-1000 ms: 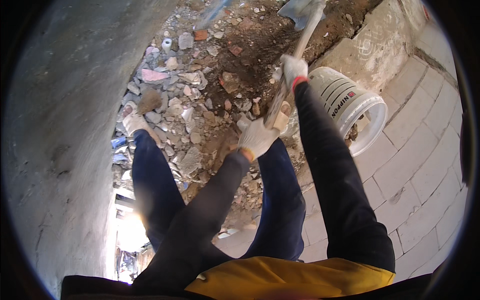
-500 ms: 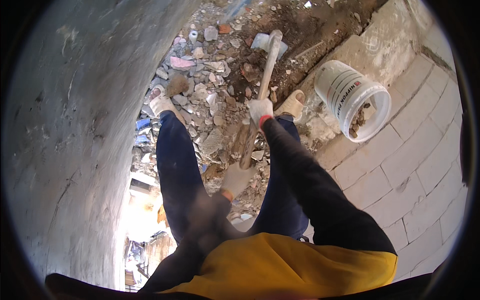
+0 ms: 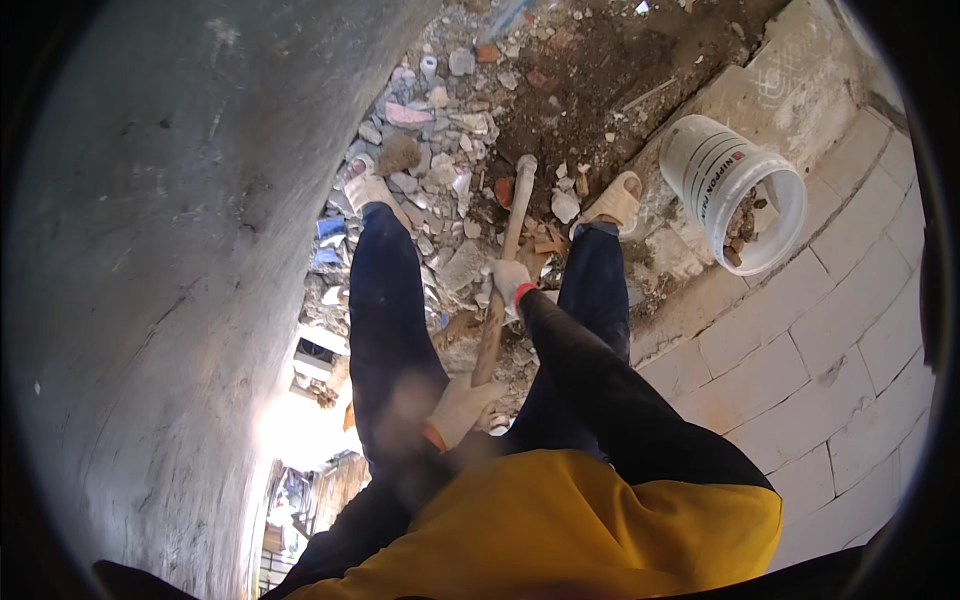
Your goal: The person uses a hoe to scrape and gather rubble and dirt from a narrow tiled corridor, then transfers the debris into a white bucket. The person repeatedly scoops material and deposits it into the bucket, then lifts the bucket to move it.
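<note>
Both of my gloved hands are wrapped around the wooden handle of a hoe (image 3: 516, 215). Low on the shaft, close to my body, is my left hand (image 3: 465, 408). Farther up, my right hand (image 3: 507, 280) grips the middle. The hoe's far end points down at the rubble (image 3: 460, 265) between my feet, and its blade cannot be made out now. Broken stone, tile pieces and brick bits lie around it, with brown soil (image 3: 570, 100) beyond.
On the right, a white plastic bucket (image 3: 690, 165) lies tipped on its side with some debris inside, on pale paving (image 3: 780, 370) beside a concrete ledge (image 3: 780, 85). A grey wall (image 3: 190, 250) rises close on my left. My sandalled feet straddle the rubble.
The hoe has been drawn back toward me, and its pale blade, visible before over the soil, no longer shows. Both hands have moved nearer my body. The view has shifted slightly left.
</note>
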`<state>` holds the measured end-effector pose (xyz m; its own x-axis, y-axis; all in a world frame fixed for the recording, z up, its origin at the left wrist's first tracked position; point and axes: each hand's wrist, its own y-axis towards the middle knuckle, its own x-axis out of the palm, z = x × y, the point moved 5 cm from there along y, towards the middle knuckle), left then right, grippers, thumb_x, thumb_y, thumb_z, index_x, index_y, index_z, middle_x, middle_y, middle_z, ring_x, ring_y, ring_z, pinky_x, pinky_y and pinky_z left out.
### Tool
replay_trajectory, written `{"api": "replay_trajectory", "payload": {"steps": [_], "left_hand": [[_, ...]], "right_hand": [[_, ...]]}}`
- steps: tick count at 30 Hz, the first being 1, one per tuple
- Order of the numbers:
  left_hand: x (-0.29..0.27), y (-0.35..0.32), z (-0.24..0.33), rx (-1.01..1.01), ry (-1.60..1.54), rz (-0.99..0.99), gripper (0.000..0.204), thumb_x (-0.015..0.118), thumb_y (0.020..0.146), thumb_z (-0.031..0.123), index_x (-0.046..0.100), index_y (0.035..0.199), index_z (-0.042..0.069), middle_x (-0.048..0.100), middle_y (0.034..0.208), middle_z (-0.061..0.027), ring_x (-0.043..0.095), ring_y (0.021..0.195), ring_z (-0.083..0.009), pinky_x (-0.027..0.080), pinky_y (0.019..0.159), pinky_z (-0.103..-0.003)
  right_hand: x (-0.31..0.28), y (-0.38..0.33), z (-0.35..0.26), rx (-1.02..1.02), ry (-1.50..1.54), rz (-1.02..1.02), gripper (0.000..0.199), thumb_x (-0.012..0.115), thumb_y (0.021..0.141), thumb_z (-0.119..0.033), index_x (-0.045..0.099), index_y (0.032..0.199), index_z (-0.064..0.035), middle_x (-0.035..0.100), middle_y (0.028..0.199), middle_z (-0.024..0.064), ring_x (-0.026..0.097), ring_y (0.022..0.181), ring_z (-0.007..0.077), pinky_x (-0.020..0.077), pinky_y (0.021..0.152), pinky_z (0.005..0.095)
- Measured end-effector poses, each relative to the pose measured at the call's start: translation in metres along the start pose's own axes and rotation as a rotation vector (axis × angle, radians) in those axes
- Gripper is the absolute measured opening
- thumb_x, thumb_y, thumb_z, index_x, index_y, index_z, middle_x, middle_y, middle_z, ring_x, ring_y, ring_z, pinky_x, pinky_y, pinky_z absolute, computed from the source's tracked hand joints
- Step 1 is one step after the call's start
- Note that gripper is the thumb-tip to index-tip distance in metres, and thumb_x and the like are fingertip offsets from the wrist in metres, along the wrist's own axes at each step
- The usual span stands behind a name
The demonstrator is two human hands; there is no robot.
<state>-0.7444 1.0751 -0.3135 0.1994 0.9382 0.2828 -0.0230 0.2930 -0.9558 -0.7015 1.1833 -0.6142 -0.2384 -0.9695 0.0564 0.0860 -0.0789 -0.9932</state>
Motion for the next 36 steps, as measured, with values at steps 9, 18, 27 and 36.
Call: {"api": "replay_trajectory", "payload": {"steps": [9, 18, 27, 36], "left_hand": [[0.105, -0.049, 0.060, -0.346, -0.840, -0.321, 0.017, 0.068, 0.112, 0.031, 0.064, 0.108, 0.015, 0.062, 0.081, 0.0042, 0.059, 0.066, -0.0092, 0.050, 0.063, -0.025], [0.201, -0.160, 0.125, -0.433, -0.731, -0.781, 0.027, 0.063, 0.113, 0.036, 0.066, 0.121, 0.010, 0.074, 0.093, -0.0080, 0.075, 0.088, -0.0300, 0.061, 0.082, -0.042], [0.336, -0.257, 0.140, -0.343, -0.182, -1.201, 0.043, 0.071, 0.109, 0.043, 0.065, 0.127, 0.005, 0.071, 0.109, -0.0064, 0.071, 0.093, -0.0153, 0.058, 0.078, -0.031], [0.311, -0.294, 0.171, 0.165, 0.372, -1.001, 0.047, 0.079, 0.097, 0.048, 0.059, 0.108, 0.007, 0.062, 0.091, -0.0008, 0.061, 0.080, -0.0123, 0.051, 0.068, -0.030]], "right_hand": [[-0.056, -0.122, -0.101, -0.004, 0.136, -0.076, 0.013, 0.073, 0.094, -0.012, 0.068, 0.102, -0.0032, 0.062, 0.076, 0.0060, 0.065, 0.062, 0.0216, 0.0676, 0.065, 0.0428], [-0.127, -0.299, -0.155, -0.171, 0.362, -0.202, 0.012, 0.071, 0.099, -0.017, 0.062, 0.099, -0.0083, 0.059, 0.072, 0.0003, 0.059, 0.055, 0.0147, 0.0558, 0.052, 0.0321], [-0.233, -0.526, -0.165, -0.482, 0.706, -0.278, 0.015, 0.060, 0.107, -0.013, 0.057, 0.111, 0.0011, 0.063, 0.076, 0.0008, 0.065, 0.058, 0.0121, 0.0610, 0.053, 0.0263], [-0.277, -0.572, -0.152, -0.764, 0.837, 0.094, 0.016, 0.065, 0.104, -0.014, 0.054, 0.108, -0.0026, 0.059, 0.075, 0.0043, 0.061, 0.057, 0.0159, 0.0610, 0.054, 0.0341]]}}
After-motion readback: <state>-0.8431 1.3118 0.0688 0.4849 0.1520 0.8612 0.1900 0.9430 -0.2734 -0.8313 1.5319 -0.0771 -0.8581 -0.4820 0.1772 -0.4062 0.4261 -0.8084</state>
